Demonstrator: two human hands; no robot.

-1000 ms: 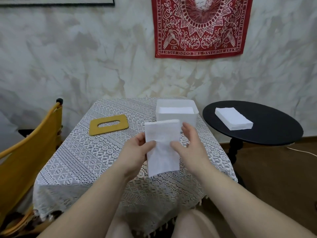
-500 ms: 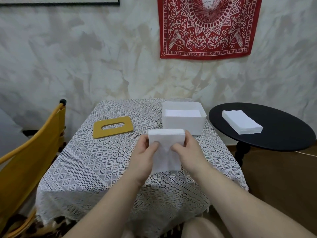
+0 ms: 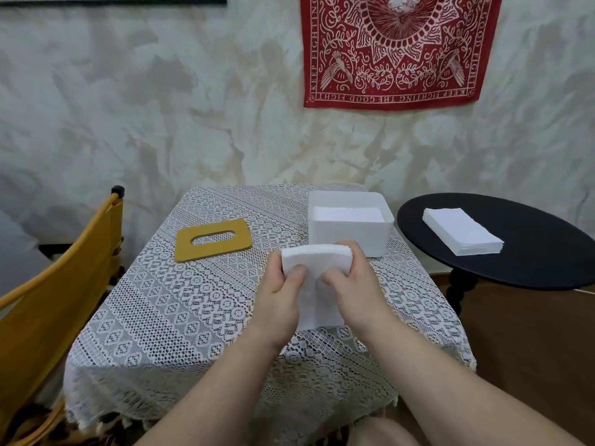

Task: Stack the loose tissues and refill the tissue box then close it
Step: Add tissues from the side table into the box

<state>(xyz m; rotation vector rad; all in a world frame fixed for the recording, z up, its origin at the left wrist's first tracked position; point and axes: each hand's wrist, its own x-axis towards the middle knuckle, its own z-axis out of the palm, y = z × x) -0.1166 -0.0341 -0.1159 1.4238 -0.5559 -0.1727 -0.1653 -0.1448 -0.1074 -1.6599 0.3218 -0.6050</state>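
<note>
Tablecloth – tissues between hands.

Soft even indoor light, faint shadows, wide-angle edge bending.

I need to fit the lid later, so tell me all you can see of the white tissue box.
The tissue box is a white, rectangular, open-topped container with smooth, plastic-looking walls and rounded corners. It stands upright on the lace tablecloth, at the table's far right. White tissues lie flat inside, their top below the rim. Its lid lies apart to the left. No hand touches it.
</note>
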